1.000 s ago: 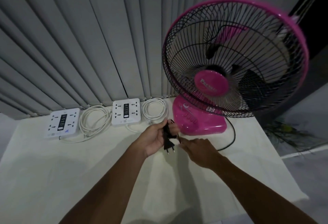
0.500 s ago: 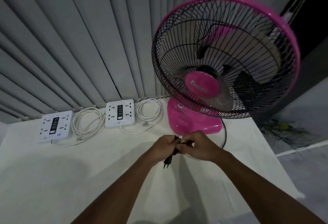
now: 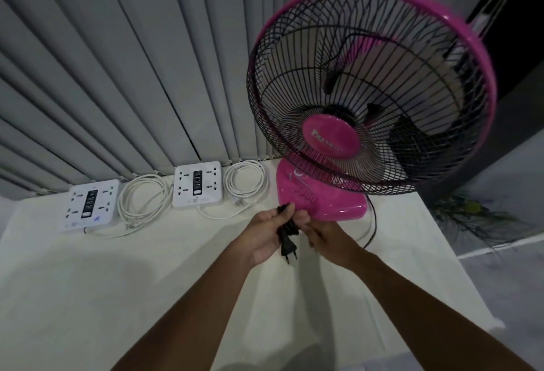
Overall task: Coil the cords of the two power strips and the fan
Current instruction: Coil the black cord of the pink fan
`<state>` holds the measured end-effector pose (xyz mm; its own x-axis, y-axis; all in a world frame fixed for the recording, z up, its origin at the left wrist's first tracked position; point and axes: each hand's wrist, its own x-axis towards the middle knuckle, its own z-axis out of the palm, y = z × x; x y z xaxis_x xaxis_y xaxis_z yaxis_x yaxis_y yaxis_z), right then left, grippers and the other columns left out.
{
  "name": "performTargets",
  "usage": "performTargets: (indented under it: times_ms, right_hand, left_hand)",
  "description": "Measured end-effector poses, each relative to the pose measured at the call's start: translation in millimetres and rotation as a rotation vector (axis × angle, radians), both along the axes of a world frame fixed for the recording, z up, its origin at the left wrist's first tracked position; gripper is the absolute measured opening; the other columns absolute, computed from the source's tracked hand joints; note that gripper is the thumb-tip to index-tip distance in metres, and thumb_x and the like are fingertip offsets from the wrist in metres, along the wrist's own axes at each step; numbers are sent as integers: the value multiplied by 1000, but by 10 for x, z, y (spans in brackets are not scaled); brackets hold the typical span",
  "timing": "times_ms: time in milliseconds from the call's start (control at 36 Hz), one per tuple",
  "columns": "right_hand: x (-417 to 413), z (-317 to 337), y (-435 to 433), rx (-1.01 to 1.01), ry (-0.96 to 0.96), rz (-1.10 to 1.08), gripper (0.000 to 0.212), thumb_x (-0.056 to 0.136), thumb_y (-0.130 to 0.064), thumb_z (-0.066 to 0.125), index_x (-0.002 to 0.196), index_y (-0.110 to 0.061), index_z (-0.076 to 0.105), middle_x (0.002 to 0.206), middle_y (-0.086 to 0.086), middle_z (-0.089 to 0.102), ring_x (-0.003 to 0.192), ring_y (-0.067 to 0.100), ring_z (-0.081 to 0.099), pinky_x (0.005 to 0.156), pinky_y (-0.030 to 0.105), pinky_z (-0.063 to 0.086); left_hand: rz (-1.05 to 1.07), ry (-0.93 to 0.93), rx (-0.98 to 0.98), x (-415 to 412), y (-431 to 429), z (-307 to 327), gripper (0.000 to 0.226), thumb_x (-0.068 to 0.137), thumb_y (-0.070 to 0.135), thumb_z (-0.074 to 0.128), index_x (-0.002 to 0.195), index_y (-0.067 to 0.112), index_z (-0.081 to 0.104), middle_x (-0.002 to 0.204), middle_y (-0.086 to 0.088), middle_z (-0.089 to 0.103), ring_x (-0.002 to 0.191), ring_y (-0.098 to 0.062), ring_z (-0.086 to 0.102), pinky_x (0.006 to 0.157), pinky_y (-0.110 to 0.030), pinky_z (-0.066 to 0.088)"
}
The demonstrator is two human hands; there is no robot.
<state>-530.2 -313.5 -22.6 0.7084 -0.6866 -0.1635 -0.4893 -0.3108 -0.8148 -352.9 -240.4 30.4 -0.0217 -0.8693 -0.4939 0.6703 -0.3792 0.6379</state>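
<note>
A pink fan (image 3: 332,138) with a black grille stands at the table's back right. Its black cord (image 3: 373,220) runs from behind the base round to my hands. My left hand (image 3: 266,232) grips folded loops of that cord, and the plug (image 3: 288,248) hangs below my palm. My right hand (image 3: 326,239) pinches the cord just right of the bundle. Two white power strips (image 3: 91,205) (image 3: 196,183) lie along the back edge. Beside each one rests its white cord, coiled (image 3: 144,203) (image 3: 246,182).
A white cloth covers the table (image 3: 88,297). Grey vertical blinds (image 3: 132,76) hang right behind the strips. The table's right edge drops to a grey floor, where some dark feathery foliage (image 3: 471,211) lies.
My hands came together on the cord in front of the fan base, then shifted slightly. More cord is folded into my left hand. The camera view swung a little.
</note>
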Motion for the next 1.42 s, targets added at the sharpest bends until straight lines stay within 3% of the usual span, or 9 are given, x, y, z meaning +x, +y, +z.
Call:
performTargets:
  times_ms: [167, 306, 389, 556, 750, 861, 1111, 1250, 1417]
  right_hand:
    - [-137, -74, 170, -565, 224, 247, 41, 105, -47, 29, 129, -28, 57, 108, 1, 75, 91, 25, 69, 79, 34, 50]
    - [-205, 83, 39, -580, 104, 228, 38, 103, -46, 35, 110, -24, 65, 99, -3, 67, 89, 17, 63, 78, 34, 52]
    - [-230, 206, -152, -599, 55, 189, 21, 95, -47, 55, 99, -32, 68, 87, -18, 64, 77, 2, 53, 72, 19, 45]
    - [-263, 315, -416, 33, -149, -106, 36, 64, -32, 89, 88, -48, 68, 92, -27, 69, 82, -6, 66, 71, 6, 49]
    - [-362, 239, -387, 349, -225, -33, 27, 99, -22, 60, 122, -15, 73, 109, 0, 78, 108, 16, 71, 103, 37, 53]
    - [-468, 277, -437, 391, -239, -77, 29, 100, -24, 58, 111, -5, 75, 99, 20, 77, 94, 31, 74, 95, 58, 55]
    - [-693, 294, -542, 346, -232, -127, 19, 98, -14, 64, 106, -4, 78, 94, 21, 78, 92, 45, 73, 84, 63, 58]
    - [-734, 308, -539, 337, -225, -81, 24, 102, -22, 59, 91, -16, 79, 78, 8, 78, 73, 23, 74, 64, 39, 52]
    - [-722, 250, -558, 198, -184, -150, 22, 94, -13, 69, 84, -31, 78, 67, -15, 74, 58, -3, 64, 59, 15, 49]
  left_hand:
    - [115, -96, 2, 18, -184, -16, 32, 93, 22, 62, 109, -5, 66, 113, -17, 72, 107, -20, 69, 90, -25, 53]
    - [-60, -403, 74, -36, -262, -91, 39, 106, 21, 41, 116, -8, 64, 115, -17, 71, 111, -25, 67, 101, -33, 47]
    - [-181, -621, 100, -131, -231, -161, 38, 105, 20, 41, 113, -10, 63, 106, -17, 68, 100, -25, 62, 89, -33, 46]
    - [-356, -523, 12, -355, -161, -151, 39, 104, 20, 38, 84, 1, 64, 68, -18, 66, 64, -25, 60, 61, -28, 43]
    - [-257, -209, 72, -500, -255, -203, 57, 99, 57, 34, 80, 9, 56, 52, -2, 38, 48, -16, 41, 70, -30, 46]
    - [-203, -177, 73, -606, -313, -247, 56, 97, 61, 36, 74, 12, 52, 51, 1, 38, 50, -14, 42, 66, -23, 53]
    - [-142, -124, 174, -812, -526, -188, 48, 100, 49, 41, 78, 8, 52, 55, -2, 42, 51, -14, 51, 59, -23, 51]
    - [-230, -197, 181, -903, -586, -139, 49, 102, 46, 37, 78, 8, 55, 55, -5, 45, 53, -18, 51, 59, -26, 53]
    - [-279, -355, 240, -936, -591, -190, 51, 101, 51, 38, 123, 12, 63, 90, -1, 64, 88, -16, 62, 88, -42, 54]
